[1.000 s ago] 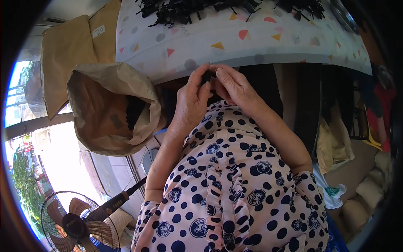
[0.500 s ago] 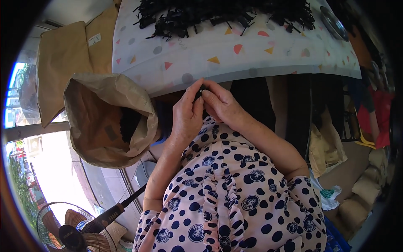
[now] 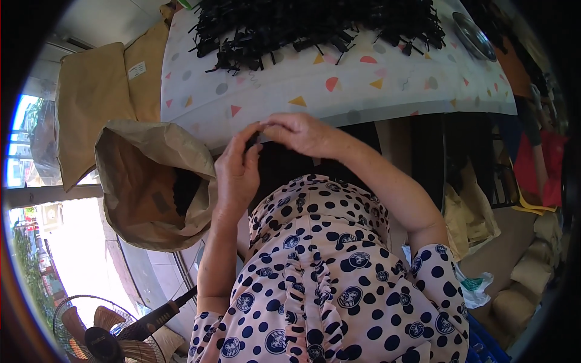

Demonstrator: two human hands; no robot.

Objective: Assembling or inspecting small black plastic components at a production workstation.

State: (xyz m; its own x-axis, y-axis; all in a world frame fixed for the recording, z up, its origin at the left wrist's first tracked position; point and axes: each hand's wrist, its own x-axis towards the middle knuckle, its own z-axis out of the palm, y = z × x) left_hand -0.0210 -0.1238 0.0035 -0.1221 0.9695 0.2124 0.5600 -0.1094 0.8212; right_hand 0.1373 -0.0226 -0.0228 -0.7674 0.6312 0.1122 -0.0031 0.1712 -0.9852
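Observation:
My left hand point(image 3: 238, 172) is closed around a small black part point(image 3: 252, 140), held between its thumb and fingers just off the table's front edge. My right hand point(image 3: 305, 136) reaches across from the right. Its fingertips are pinched together against the tips of my left fingers, and what they grip is hidden. Beyond the hands, a heap of small black plastic parts point(image 3: 272, 30) with thin prongs lies on the table. Beside my left hand stands an open brown paper bag point(image 3: 130, 181), with black parts point(image 3: 186, 190) inside it.
A patterned cloth point(image 3: 266, 91) covers the table. At its far right sits a round metal dish point(image 3: 474, 36). Flat brown sacks point(image 3: 97, 91) lean at the left, and a fan point(image 3: 103, 339) stands at lower left. More paper bags point(image 3: 469, 221) are on the right.
Both hands have shifted left toward the paper bag, and the right arm has stretched further across. The small black part stays in my left hand.

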